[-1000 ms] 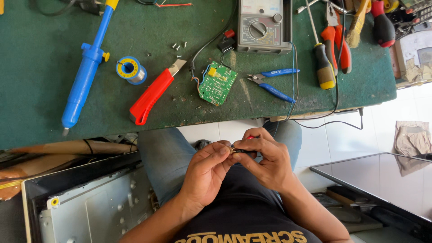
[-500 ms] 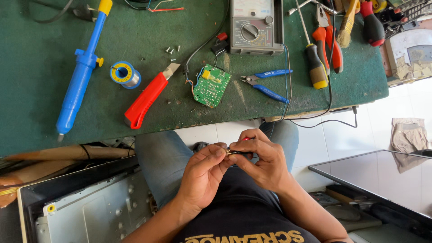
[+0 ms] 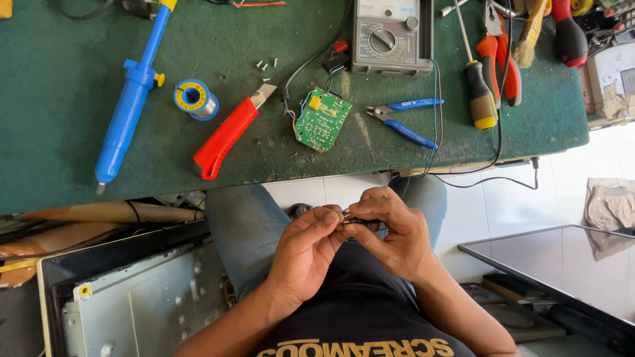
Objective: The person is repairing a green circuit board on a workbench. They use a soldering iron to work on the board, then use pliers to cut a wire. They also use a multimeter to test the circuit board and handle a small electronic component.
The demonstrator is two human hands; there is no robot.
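Over my lap, below the bench edge, my left hand (image 3: 305,254) and my right hand (image 3: 393,235) meet fingertip to fingertip. Between them they pinch a small dark part (image 3: 357,220), thin and mostly hidden by the fingers. On the green bench top (image 3: 59,79) above lie a green circuit board (image 3: 322,120) with wires, a red utility knife (image 3: 225,135), blue-handled cutters (image 3: 407,118) and an analogue multimeter (image 3: 391,36).
A blue desoldering pump (image 3: 129,99) and a solder spool (image 3: 195,99) lie at the left. Screwdrivers (image 3: 481,99) and pliers (image 3: 499,59) crowd the right. A metal chassis (image 3: 139,297) stands on the floor at the left, a dark flat panel (image 3: 562,264) at the right.
The view has shifted slightly, so the bench sits a little further left and up. Both hands stay together on the small part, the fingers turning a little.
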